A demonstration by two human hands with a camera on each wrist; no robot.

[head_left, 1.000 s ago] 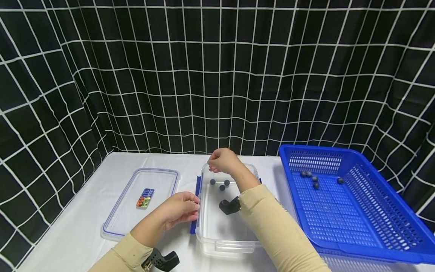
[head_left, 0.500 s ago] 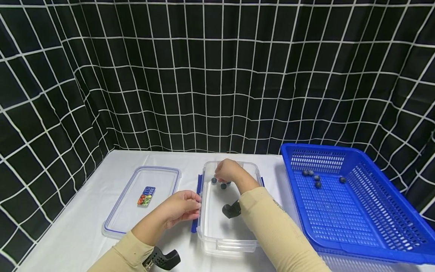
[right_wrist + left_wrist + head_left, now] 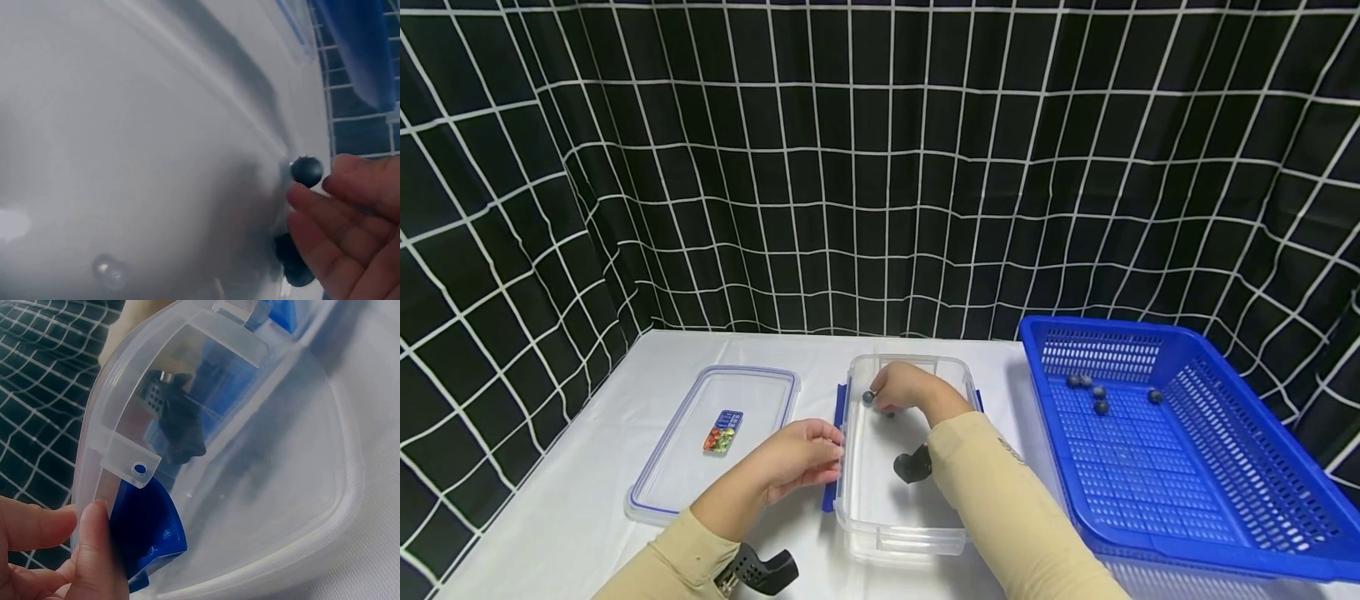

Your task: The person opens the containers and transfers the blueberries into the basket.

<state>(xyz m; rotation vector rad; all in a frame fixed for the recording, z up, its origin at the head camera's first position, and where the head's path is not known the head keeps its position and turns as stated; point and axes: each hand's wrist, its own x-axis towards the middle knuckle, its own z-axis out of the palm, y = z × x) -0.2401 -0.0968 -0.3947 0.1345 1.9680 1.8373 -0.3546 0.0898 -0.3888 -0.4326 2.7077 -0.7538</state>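
A clear plastic food box (image 3: 921, 542) with blue side latches stands lidless at the middle of the table. My right hand (image 3: 906, 388) reaches inside it near the far left corner. Its thumb and index fingertips pinch a blueberry (image 3: 306, 171) low over the box floor. Further blueberries (image 3: 298, 275) sit close by, partly covered by those fingers. Outside the box, my left hand (image 3: 799, 457) touches the left wall with loosely extended fingers. In the left wrist view the index finger lies against the blue latch (image 3: 150, 531), and the thumb is at the rim.
The clear lid (image 3: 677, 467), edged in blue and carrying a sticker, lies flat to the left. At the right stands a blue perforated basket (image 3: 1150, 483) holding several blueberries (image 3: 1101, 407). A black curtain (image 3: 880, 167) with a white grid hangs behind the table.
My right hand has come down from above the far rim into the box, reaching the blueberry at the left. My left hand stays at the box's side.
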